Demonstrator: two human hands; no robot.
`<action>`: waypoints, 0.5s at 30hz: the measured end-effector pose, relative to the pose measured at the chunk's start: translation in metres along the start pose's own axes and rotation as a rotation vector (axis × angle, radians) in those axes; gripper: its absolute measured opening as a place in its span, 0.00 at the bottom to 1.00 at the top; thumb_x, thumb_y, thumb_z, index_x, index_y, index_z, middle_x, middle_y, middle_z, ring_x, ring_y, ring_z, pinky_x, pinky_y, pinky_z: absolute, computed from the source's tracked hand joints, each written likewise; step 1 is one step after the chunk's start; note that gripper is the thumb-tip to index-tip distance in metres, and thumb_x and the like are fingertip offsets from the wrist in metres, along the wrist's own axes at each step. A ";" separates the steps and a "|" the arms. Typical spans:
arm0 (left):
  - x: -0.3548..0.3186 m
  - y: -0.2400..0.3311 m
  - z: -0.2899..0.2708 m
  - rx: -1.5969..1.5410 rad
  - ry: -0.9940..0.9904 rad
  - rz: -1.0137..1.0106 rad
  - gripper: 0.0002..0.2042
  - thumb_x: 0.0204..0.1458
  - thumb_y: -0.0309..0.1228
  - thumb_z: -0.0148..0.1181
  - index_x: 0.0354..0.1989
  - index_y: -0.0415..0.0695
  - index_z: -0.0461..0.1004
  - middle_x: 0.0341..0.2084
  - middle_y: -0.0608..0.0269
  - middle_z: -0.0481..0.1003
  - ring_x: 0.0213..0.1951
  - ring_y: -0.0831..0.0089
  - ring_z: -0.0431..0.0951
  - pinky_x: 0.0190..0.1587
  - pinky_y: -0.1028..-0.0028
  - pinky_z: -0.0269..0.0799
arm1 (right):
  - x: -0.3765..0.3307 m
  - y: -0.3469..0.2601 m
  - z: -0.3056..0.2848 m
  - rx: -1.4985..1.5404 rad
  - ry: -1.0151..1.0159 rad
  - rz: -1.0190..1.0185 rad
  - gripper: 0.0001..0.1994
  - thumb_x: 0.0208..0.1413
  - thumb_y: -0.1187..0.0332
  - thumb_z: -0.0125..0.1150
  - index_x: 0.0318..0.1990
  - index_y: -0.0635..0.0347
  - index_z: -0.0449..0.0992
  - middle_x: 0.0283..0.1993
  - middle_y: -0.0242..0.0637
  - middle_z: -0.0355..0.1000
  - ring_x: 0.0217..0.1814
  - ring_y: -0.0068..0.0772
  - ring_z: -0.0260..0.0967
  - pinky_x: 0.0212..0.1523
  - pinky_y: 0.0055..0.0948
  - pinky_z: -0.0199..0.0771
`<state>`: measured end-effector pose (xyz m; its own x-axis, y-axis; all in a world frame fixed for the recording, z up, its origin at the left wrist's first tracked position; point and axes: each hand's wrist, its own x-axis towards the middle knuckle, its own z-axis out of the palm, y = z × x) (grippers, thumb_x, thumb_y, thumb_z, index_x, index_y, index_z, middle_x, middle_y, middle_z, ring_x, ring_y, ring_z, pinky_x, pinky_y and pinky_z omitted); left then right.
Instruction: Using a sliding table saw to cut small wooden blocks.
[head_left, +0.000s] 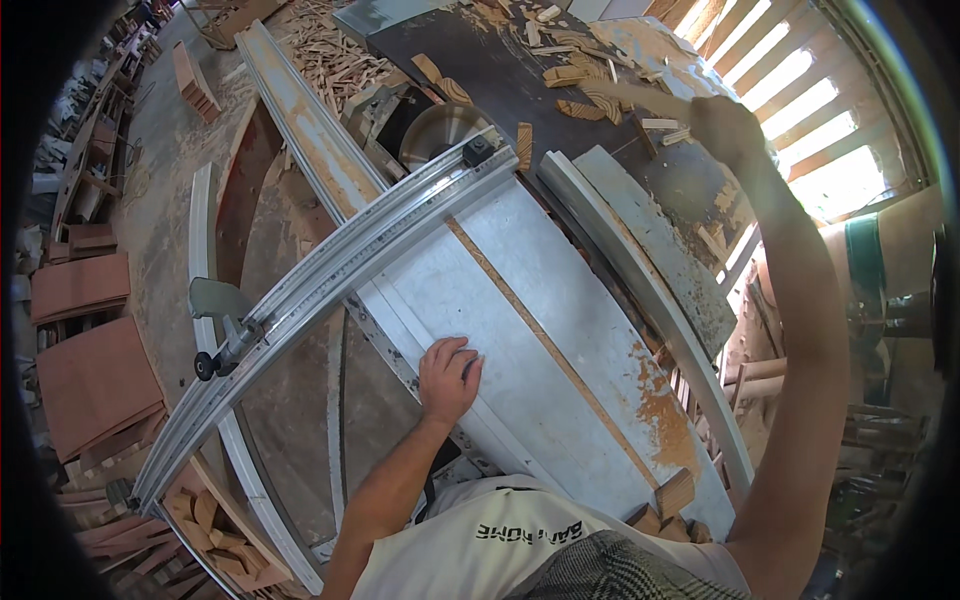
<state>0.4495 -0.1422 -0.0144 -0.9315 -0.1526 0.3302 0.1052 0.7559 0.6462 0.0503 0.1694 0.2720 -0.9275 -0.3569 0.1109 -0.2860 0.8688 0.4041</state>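
My left hand [450, 380] rests on the sliding metal table [520, 290] of a panel saw, near its left edge. Its fingers are curled, and a small dark thing shows between them that I cannot make out. Out over the dark saw top [420, 45], my right arm is stretched far forward. My right hand [730, 130] is smeared by motion and closed on a blurred wood strip [650, 98], which points left toward several wood offcuts [580, 75]. A round saw blade [440, 132] stands just beyond the fence [390, 225].
A flip stop [220, 300] sits on the fence. Wood blocks [675, 492] lie at the table's near right corner, and more blocks [215, 530] fill a box at lower left. Stacked boards [100, 390] stand at left. Scrap wood [325, 55] heaps beyond the saw.
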 end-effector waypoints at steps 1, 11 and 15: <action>0.000 0.000 -0.001 0.003 0.004 0.000 0.07 0.50 0.31 0.70 0.36 0.45 0.80 0.49 0.62 0.77 0.55 0.58 0.74 0.55 0.59 0.68 | -0.009 -0.008 -0.007 0.013 -0.026 -0.046 0.08 0.58 0.63 0.63 0.42 0.52 0.82 0.38 0.43 0.81 0.44 0.50 0.81 0.46 0.48 0.80; 0.000 0.000 0.000 -0.014 0.014 0.002 0.07 0.50 0.30 0.69 0.36 0.46 0.80 0.49 0.62 0.77 0.55 0.57 0.74 0.53 0.59 0.68 | 0.018 -0.061 0.013 -0.045 -0.109 -0.302 0.06 0.51 0.67 0.67 0.37 0.51 0.84 0.39 0.41 0.81 0.47 0.46 0.81 0.46 0.45 0.80; 0.000 -0.004 -0.001 0.000 0.016 0.015 0.07 0.51 0.31 0.69 0.36 0.46 0.80 0.49 0.62 0.77 0.55 0.56 0.74 0.54 0.58 0.68 | 0.010 0.004 0.046 -0.106 0.074 -0.043 0.11 0.51 0.61 0.69 0.40 0.56 0.81 0.36 0.45 0.79 0.46 0.48 0.79 0.46 0.47 0.78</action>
<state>0.4495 -0.1457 -0.0159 -0.9241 -0.1516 0.3508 0.1190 0.7582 0.6411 0.0288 0.1854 0.2334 -0.8936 -0.4206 0.1567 -0.2942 0.8125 0.5033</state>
